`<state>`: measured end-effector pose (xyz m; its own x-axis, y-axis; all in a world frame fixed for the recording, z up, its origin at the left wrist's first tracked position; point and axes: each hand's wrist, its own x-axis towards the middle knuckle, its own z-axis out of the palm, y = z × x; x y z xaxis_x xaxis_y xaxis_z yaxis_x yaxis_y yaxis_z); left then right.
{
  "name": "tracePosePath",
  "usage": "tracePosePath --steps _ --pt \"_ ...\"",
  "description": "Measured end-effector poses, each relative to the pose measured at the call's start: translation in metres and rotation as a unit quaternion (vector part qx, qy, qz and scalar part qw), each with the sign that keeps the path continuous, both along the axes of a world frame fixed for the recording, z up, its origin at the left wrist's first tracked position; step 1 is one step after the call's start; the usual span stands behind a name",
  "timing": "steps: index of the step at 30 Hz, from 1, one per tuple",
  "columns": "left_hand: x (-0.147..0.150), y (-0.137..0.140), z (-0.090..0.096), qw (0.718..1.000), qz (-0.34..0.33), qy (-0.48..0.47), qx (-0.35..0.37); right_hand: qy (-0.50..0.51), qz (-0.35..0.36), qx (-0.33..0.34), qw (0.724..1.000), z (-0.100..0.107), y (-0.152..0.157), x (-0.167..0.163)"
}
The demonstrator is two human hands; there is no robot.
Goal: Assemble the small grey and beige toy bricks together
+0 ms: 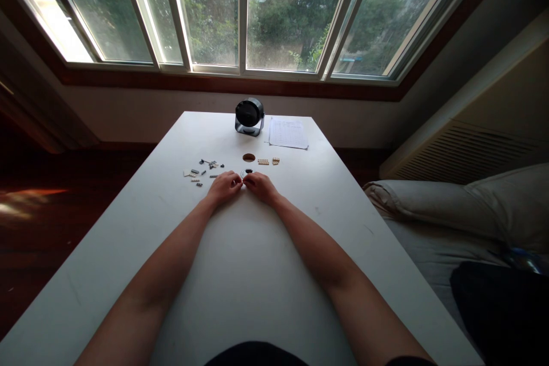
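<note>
Both my hands meet near the middle of the white table (240, 274). My left hand (225, 185) is closed, its fingertips pinched together. Against it, my right hand (259, 186) is closed in a pinch too. Whatever lies between the fingertips is too small to make out. Just beyond them is a small round piece with a dark centre (248, 171). Small grey, black and pale building pieces (195, 171) lie scattered beyond my left hand. Tan studded pieces (263, 162) sit past my right hand, with a smaller tan group (275, 160) beside them.
A round brown spot or hole (249, 157) shows in the tabletop. Farther back stand a black round device on a stand (249, 116) and, to its right, printed sheets of paper (288, 132). A window (283, 17) is behind the table; a cushioned seat (433, 200) is at the right.
</note>
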<state>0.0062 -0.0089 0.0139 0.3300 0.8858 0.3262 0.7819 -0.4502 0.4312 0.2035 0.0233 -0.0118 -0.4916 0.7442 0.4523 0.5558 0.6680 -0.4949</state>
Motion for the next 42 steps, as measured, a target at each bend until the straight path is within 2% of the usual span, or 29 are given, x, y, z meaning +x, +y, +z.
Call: tracePosePath --steps 10,22,42 --pt "-0.0005 0.0027 -0.0043 1.000 -0.002 0.001 0.007 0.008 -0.008 -0.003 1.000 -0.0048 0.0020 -0.0001" --pt "-0.0011 0.0028 -0.0042 1.000 -0.001 -0.003 0.001 0.003 -0.007 -0.022 1.000 0.0019 -0.0019 -0.0003" --pt "0.0002 0.0018 -0.0021 1.000 0.000 -0.001 0.002 -0.001 -0.014 -0.014 1.000 -0.0010 0.0001 -0.0004"
